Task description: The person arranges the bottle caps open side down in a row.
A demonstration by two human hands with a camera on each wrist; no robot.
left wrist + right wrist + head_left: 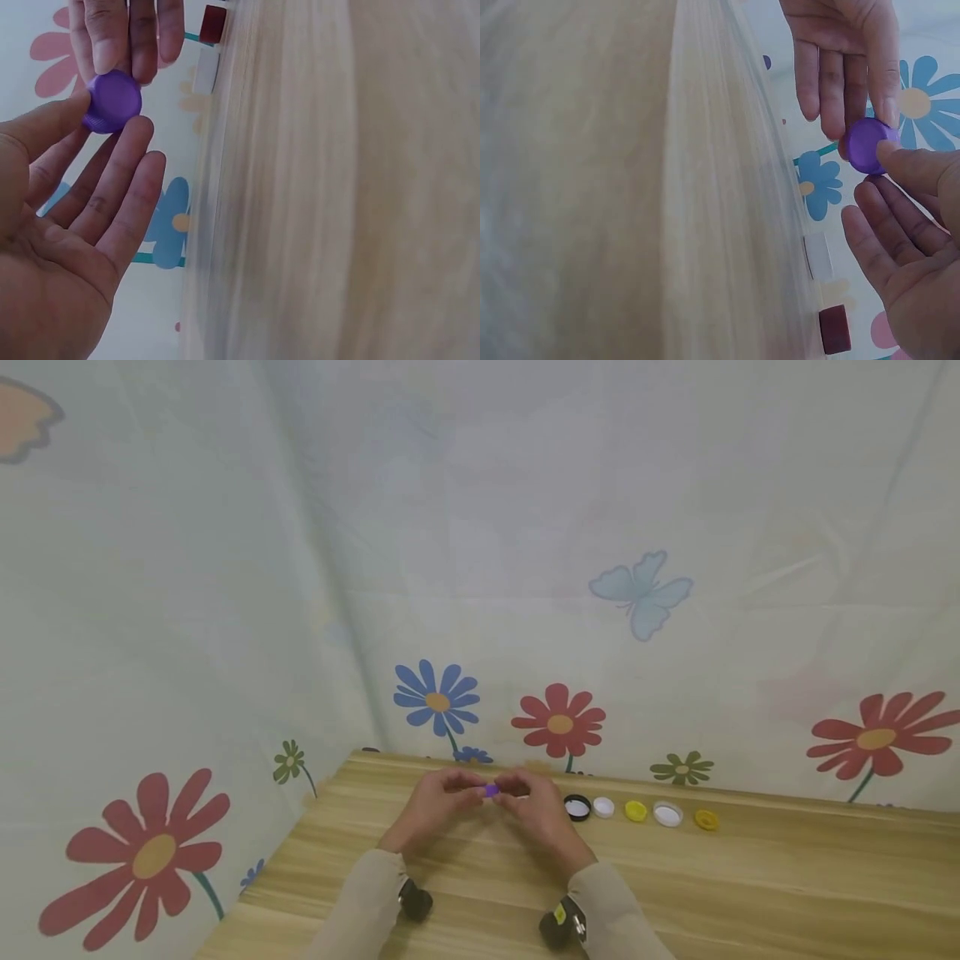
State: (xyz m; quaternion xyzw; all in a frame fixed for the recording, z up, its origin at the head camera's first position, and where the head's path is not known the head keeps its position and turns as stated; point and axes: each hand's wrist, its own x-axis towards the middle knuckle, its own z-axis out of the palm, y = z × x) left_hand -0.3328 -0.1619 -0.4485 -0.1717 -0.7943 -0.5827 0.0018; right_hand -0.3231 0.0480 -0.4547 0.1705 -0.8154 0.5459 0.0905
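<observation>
Both hands meet at one small round purple bottle cap (491,790), held up over the far part of the wooden table. My left hand (71,217) pinches the cap's rim between thumb and fingers, as the left wrist view shows. From the other side my right hand (922,232) grips it too, its thumb lying on the cap's face in the right wrist view. The remaining fingers of both hands are spread fairly straight. In the head view the fingers hide much of the cap.
Right of the hands, a row of lids lies along the table's back: a black lid (577,808), a small white lid (603,807), a yellow lid (636,811), a larger white lid (667,814) and an orange-yellow lid (707,820). A flower-printed curtain (480,610) hangs behind.
</observation>
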